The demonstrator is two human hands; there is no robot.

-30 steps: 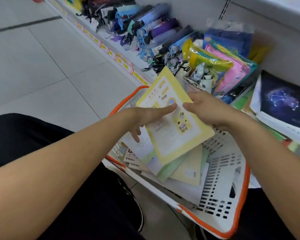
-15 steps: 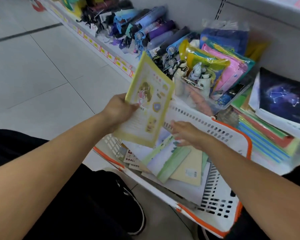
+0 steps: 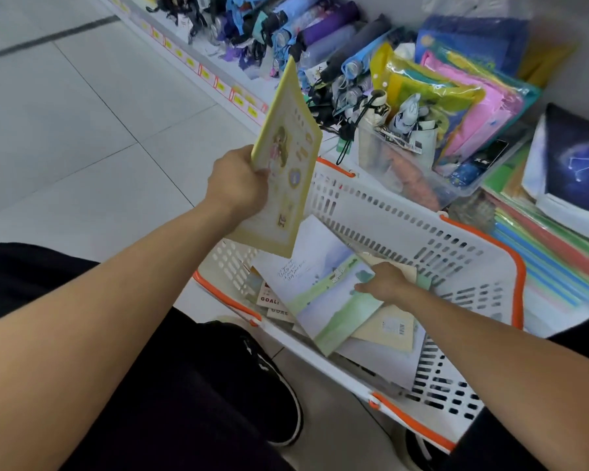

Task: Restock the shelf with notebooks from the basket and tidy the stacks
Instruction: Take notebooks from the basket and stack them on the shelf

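step: next pick | left hand [image 3: 238, 185] grips yellow notebook [image 3: 288, 158] upright, above basket [image 3: 402, 226] | right hand [image 3: 386, 282] flat on green notebook [image 3: 337, 300] inside | I'd pinch its edge, lift clear of the pile beneath

Floor [image 3: 82, 107]: large pale grey tiles with thin dark grout lines, filling the upper left and centre left of the frame; surface glossy, with soft reflections.
Floor marking [image 3: 48, 37]: one dark stripe running diagonally across the tiles at upper left.
Shelf edge [image 3: 198, 68]: low white front rail running diagonally from top centre towards mid-frame, just above floor level.
Price labels [image 3: 238, 100]: row of small yellow tags with red borders fixed along the rail; print too small to read.
Back panel [image 3: 405, 8]: plain white panel behind the shelf, top right of the frame.
Light: even, diffuse, cool white; source out of view.
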